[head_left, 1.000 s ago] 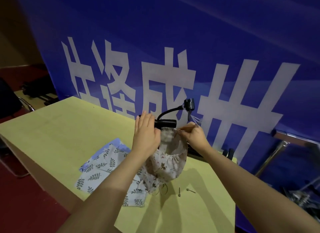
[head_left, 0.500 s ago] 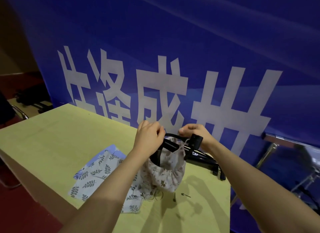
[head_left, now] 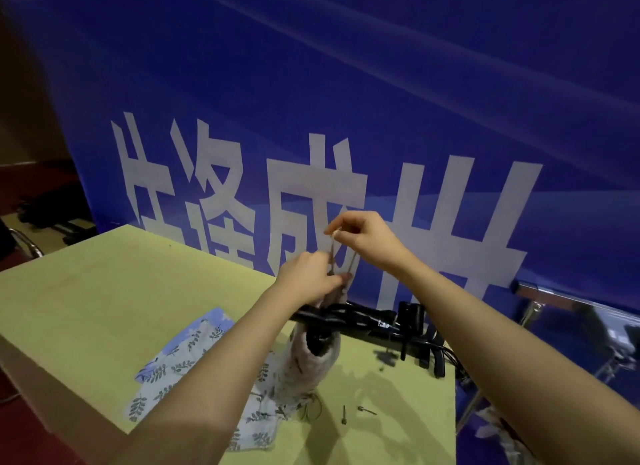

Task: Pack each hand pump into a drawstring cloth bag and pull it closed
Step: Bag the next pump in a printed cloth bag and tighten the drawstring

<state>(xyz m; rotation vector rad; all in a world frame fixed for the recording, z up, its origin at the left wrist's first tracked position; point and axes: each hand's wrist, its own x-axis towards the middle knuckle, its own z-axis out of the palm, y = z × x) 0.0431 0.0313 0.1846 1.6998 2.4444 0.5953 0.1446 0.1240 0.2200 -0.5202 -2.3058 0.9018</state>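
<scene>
The head camera is the only view, and it looks down over both forearms onto a pale green table (head_left: 104,291) set against a blue banner (head_left: 381,101) with large white characters.

The left hand (head_left: 308,281) is curled around the gathered neck of a beige printed cloth bag (head_left: 308,360), pinching the fabric just where the mouth bunches. It seems to be held there as an anchor, so the neck stays put while the cord runs through it. The bag hangs below that hand with its bottom near the table, and it bulges; something dark shows at its side, most likely the hand pump inside, though I cannot tell for sure.

The right hand (head_left: 363,239) is raised above and a little beyond the left, thumb and fingers pinched on the drawstring (head_left: 346,257), whose two strands run taut down to the bag's neck. Pulling up against the anchored neck looks like the closing step, nearly done for this bag.

Just behind the bag, more black pumps (head_left: 381,322) lie in a pile near the far edge, probably waiting their turn. Flat leaf-print bags (head_left: 180,360) lie beside the hanging bag, within reach. Two small metal pins (head_left: 353,412) rest on the table close by.
</scene>
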